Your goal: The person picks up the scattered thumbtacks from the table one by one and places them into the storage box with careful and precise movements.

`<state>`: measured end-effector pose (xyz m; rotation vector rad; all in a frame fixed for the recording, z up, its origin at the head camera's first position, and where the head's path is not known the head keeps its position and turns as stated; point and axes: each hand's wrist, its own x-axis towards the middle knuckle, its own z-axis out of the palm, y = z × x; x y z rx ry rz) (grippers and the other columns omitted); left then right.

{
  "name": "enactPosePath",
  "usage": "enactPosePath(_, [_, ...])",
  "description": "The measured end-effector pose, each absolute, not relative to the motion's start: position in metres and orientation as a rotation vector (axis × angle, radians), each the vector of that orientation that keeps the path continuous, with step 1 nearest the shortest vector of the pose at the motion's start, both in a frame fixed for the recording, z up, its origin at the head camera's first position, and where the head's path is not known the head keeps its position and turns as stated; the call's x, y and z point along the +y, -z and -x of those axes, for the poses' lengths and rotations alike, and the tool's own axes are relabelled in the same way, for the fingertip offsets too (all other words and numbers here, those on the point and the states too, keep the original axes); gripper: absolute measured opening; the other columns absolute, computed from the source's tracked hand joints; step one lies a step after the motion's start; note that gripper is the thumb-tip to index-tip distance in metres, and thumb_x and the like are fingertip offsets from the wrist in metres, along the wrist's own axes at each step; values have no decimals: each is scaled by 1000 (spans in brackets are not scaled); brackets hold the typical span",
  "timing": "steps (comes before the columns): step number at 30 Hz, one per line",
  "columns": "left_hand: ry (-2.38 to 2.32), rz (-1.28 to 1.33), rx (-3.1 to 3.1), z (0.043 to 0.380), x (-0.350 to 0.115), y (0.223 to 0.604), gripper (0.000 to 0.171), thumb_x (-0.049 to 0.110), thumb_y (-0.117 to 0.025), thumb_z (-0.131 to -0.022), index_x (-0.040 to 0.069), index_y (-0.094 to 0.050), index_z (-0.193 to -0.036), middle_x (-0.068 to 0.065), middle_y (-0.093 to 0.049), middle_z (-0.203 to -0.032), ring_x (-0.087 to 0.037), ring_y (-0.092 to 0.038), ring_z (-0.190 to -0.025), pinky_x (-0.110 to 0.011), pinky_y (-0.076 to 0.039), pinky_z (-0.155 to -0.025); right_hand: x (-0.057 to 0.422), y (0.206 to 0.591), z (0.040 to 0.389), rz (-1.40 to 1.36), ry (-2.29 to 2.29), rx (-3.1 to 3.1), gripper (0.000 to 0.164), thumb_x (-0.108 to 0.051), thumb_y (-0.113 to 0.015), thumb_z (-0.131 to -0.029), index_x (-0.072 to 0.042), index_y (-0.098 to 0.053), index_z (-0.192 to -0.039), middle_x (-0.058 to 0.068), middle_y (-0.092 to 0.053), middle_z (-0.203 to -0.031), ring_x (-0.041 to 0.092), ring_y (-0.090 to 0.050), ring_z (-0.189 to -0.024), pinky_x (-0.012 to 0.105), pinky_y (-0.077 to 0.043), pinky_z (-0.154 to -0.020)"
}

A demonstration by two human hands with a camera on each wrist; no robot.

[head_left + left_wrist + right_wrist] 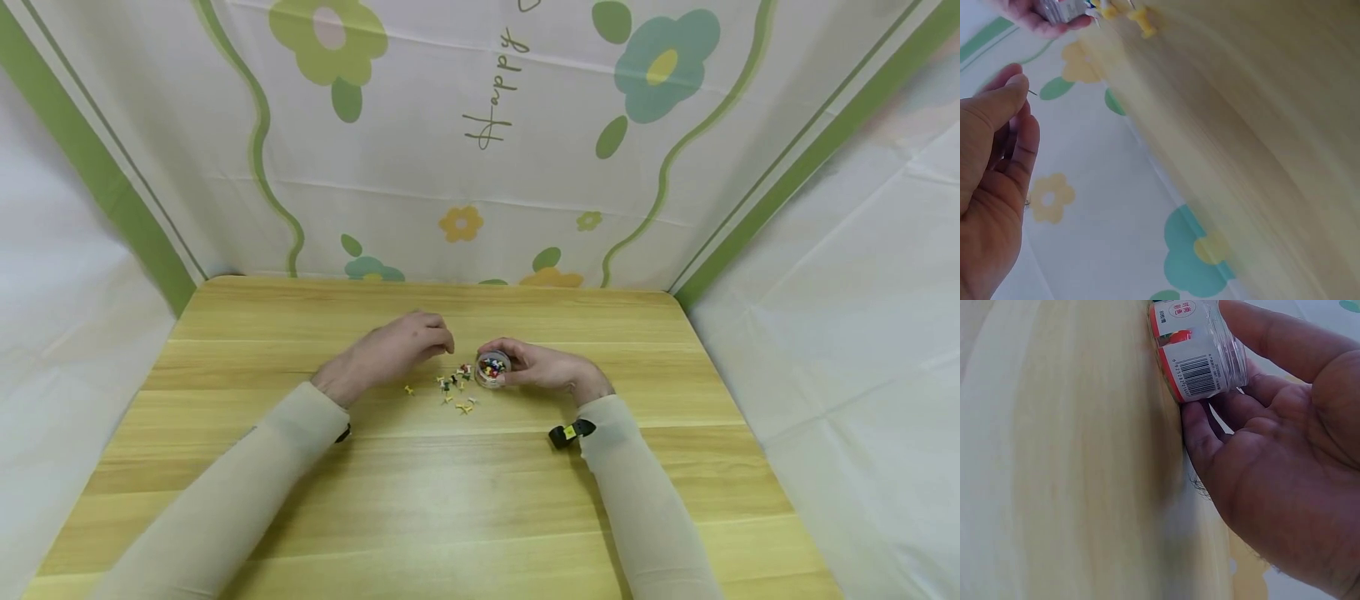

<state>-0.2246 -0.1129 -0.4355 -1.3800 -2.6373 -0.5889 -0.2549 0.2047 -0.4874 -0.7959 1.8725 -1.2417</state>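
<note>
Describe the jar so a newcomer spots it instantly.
On the wood-grain table, find the right hand. It holds a small, clear, round jar of colourful pins. Unlike the loose pins scattered beside it, the jar wears a red-edged barcode label.

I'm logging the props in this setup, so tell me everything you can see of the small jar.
The jar is small, round and clear, in what looks like plastic or glass, with a ridged neck. Its white label has red edging, printed characters and a barcode. Uncapped, mouth upward, it holds multicoloured pushpins. The right hand grips it at the table, just right of loose pushpins. I can't tell whether it tilts slightly.
</note>
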Motion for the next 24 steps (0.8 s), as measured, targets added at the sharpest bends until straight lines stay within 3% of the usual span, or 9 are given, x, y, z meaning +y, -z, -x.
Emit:
enactPosePath(15, [748,1304,-2696,220,-78,437,18,6,-63,-101,14,-75,-111,4,-68,-107,-9,-61,-94,-25,-54,-81,206,486,254,830,1232,1879,57,-11,-65,-102,-12,-40,-153,12,-52,-148,26,-46,-138,48,-32,-118])
enactPosePath(19, [913,1184,-2798,218,-68,438,16,7,-64,-100,11,-75,-111,1,-71,-103,-8,-61,-86,-24,-55,-75,206,486,253,821,1233,1875,57,-12,-65,-102,-11,-40,-153,12,-50,-149,26,-44,-141,50,-30,-120])
enactPosePath(24, [1122,968,-2912,216,-55,439,12,9,-68,-98,10,-74,-108,0,-73,-98,-8,-65,-86,-22,-56,-76,206,487,253,789,1243,1877,56,-13,-66,-101,-14,-42,-152,10,-48,-151,23,-42,-143,48,-29,-120])
